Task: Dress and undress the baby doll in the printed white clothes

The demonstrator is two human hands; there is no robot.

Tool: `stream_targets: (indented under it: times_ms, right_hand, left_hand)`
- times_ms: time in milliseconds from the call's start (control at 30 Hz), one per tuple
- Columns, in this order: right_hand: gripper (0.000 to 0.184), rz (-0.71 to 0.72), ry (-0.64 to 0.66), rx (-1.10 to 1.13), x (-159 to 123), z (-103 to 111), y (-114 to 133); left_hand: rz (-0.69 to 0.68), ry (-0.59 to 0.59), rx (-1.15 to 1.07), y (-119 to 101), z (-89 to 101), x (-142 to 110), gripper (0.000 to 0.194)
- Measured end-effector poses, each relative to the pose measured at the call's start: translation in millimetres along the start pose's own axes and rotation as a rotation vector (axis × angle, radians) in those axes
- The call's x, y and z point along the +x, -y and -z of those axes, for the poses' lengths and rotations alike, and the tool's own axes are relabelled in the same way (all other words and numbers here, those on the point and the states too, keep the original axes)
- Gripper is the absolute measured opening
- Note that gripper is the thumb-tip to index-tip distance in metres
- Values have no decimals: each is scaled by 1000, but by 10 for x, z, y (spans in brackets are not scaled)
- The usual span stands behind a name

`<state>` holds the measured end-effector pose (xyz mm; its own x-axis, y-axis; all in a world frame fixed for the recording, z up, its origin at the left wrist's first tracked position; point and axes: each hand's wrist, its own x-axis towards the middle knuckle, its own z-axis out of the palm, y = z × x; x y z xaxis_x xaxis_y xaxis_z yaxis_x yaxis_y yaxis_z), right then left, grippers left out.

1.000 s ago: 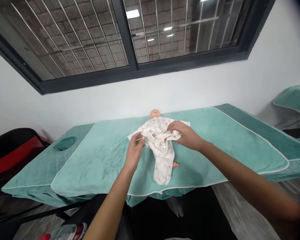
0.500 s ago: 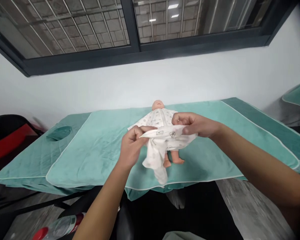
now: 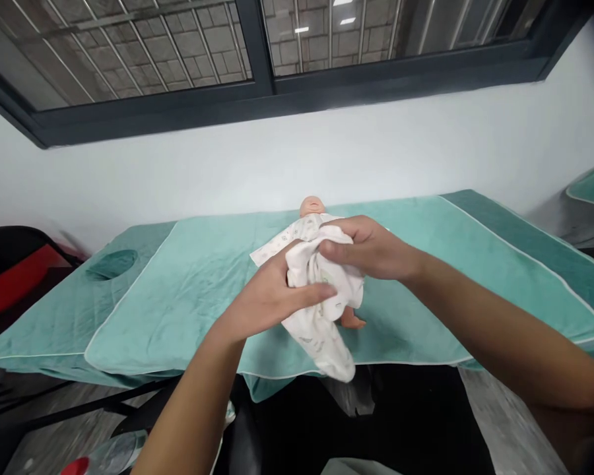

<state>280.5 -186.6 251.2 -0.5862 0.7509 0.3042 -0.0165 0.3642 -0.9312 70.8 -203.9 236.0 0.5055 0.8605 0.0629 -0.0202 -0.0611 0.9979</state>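
Observation:
My left hand [image 3: 272,290] grips a bunched pair of white printed baby pants [image 3: 321,336], its thumb lying across the cloth. On the other side, my right hand [image 3: 373,251] pinches the gathered upper part of the same pants. One pant leg hangs down toward the bed's front edge. Behind the cloth a baby doll [image 3: 311,206] lies on its back, head toward the wall. It wears a white printed top [image 3: 290,239] with one sleeve spread to the left. A bare foot [image 3: 351,319] shows below the pants; most of the doll's body is hidden.
Under the doll is a bed with a teal cover [image 3: 178,297], which has a face hole [image 3: 111,264] at left. A white wall [image 3: 202,171] and barred window stand behind. A black and red chair [image 3: 24,280] is at left, a red-capped bottle [image 3: 111,455] below.
My hands lifted the pants off the doll and stretched them at the waist, then gathered the cloth into a bunch. The doll's legs came into view. My head view tilted down slightly.

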Motion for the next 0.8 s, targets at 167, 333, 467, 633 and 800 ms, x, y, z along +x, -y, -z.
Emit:
stream_targets:
  times_ms: [167, 333, 467, 633, 800]
  right_hand:
    - [37, -11, 47, -111, 8, 107, -35]
    - [35, -90, 257, -105, -145, 335, -139]
    - [38, 29, -109, 78, -248, 276, -203]
    - [34, 44, -154, -163, -326, 204, -75]
    - [27, 105, -169, -369, -405, 226, 164]
  left_hand:
    - [-235, -308, -72, 37, -69, 133, 16]
    - [-179, -224, -311, 132, -102, 239, 25]
    - [-17, 45, -153, 222, -226, 229, 32]
    - [-101, -104, -233, 268, -320, 273, 29]
    - [-179, -241, -437, 202, -340, 307, 36]
